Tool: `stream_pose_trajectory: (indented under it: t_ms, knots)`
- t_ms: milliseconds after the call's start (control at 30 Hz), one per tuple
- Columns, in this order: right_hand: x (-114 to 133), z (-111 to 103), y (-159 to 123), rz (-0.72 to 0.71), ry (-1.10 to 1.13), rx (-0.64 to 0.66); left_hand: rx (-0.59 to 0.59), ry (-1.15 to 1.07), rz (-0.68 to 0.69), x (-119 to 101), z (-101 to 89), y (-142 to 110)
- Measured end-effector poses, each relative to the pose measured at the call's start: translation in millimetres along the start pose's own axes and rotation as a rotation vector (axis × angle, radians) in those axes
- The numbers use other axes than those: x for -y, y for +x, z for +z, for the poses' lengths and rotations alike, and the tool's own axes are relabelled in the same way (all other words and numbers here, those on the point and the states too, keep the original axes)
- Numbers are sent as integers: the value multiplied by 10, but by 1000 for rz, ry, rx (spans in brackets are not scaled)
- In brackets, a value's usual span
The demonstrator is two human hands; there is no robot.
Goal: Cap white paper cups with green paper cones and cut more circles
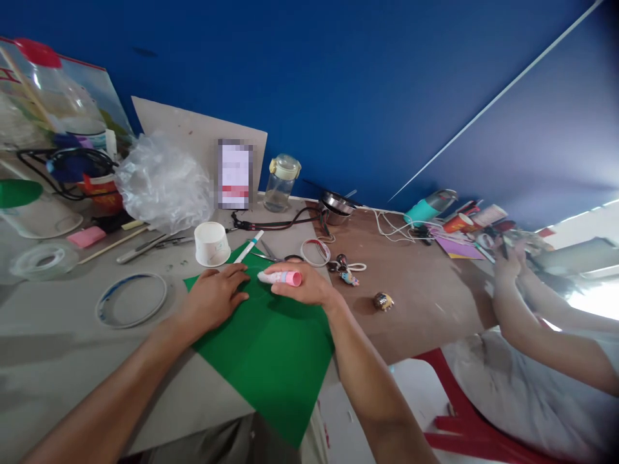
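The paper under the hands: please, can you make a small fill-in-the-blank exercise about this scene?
The paper under the left hand is ____.
The right hand holds a white stick with a ____ end.
Behind the left hand, a white paper ____ stands on the table.

Missing words: green; pink; cup.

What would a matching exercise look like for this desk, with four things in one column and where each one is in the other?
Things:
1. left hand
2. right hand
3. white paper cup
4. glass jar

Places:
A. wrapped around a pink-capped stick
B. flat on the green paper
C. at the desk's back edge, by the blue wall
D. beside the paper's upper edge

Pairs: 1B, 2A, 3D, 4C
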State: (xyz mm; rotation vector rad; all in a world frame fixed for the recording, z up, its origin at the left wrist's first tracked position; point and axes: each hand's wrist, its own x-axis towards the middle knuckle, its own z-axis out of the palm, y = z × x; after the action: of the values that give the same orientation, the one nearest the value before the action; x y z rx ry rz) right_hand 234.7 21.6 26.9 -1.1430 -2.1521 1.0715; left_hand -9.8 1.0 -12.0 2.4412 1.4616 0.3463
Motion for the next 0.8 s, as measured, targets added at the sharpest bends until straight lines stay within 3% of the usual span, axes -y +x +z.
stream_pose_trajectory:
  t_ms: [100, 300, 467, 733, 800]
  knots:
    - [35, 17, 9, -4, -122, 30, 15, 17, -10, -13, -14, 4]
    - [13, 29, 24, -20, -140, 45, 25, 32, -6, -30, -20, 3]
    - [5, 69, 40, 9, -86, 58, 3, 23, 1, -20, -5, 1]
    - [-19, 4, 25, 52, 17, 179, 66, 70, -6, -47, -47, 8]
    - [-45, 7, 28, 65, 39, 160, 70, 72, -3, -52, -53, 5]
